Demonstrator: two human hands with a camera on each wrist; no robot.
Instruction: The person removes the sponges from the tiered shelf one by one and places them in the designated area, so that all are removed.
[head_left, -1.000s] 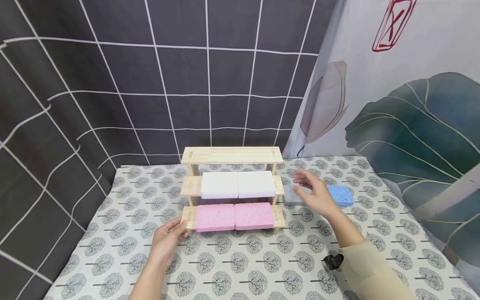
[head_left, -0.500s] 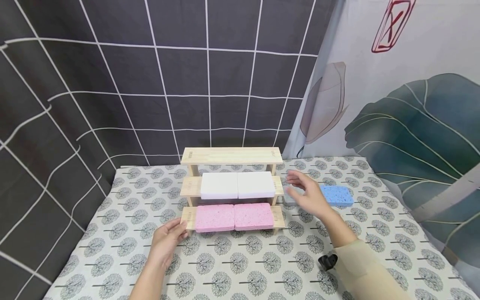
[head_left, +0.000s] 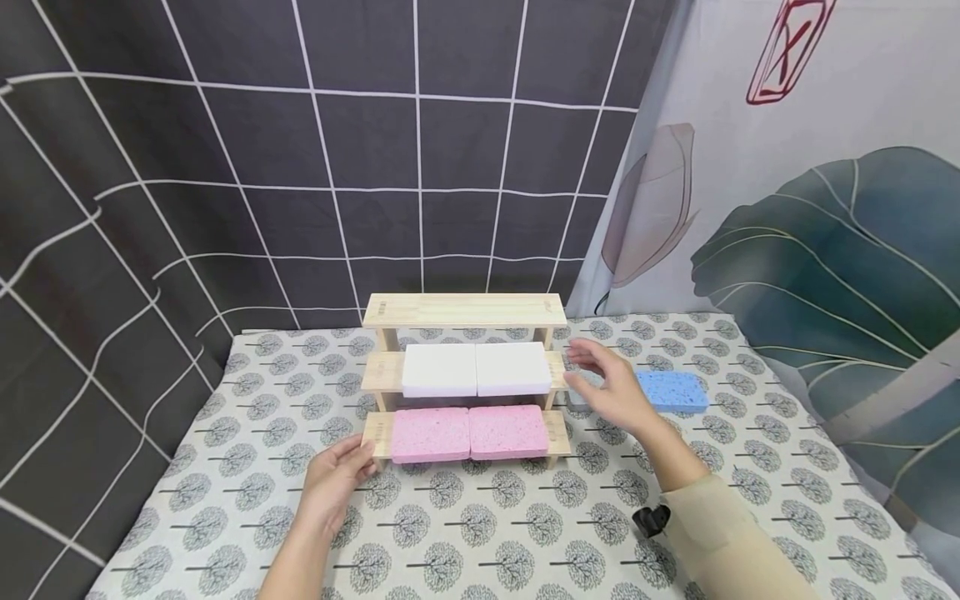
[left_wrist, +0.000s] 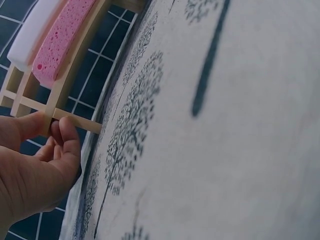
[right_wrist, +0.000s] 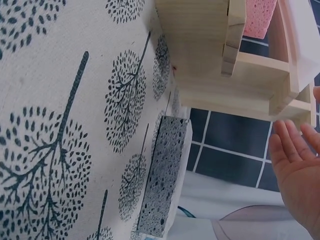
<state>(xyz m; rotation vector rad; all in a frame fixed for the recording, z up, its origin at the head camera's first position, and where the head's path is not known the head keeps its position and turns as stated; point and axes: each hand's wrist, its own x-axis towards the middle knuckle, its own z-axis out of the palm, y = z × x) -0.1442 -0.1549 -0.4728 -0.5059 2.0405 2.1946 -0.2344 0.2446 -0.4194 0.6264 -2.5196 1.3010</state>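
Note:
A three-step wooden rack stands on the table. Two pink sponges lie side by side on its lowest step, and two white blocks on the middle one; its top step is bare. My left hand pinches the left end of the lowest step, thumb over the board and fingers beneath, as the left wrist view confirms. Just off the right end of the middle step is my right hand, fingers loosely extended, holding nothing. A grey sponge lies on the cloth below it, partly hidden by that hand in the head view.
A blue sponge lies right of the grey one. The tabletop has a tree-patterned cloth. Behind hangs a dark grid-patterned curtain; a leaf-printed curtain borders the right side. A black camera piece sits at the right wrist.
My right hand has moved left, from above the grey sponge towards the right end of the rack. The left hand and the rack have stayed in place.

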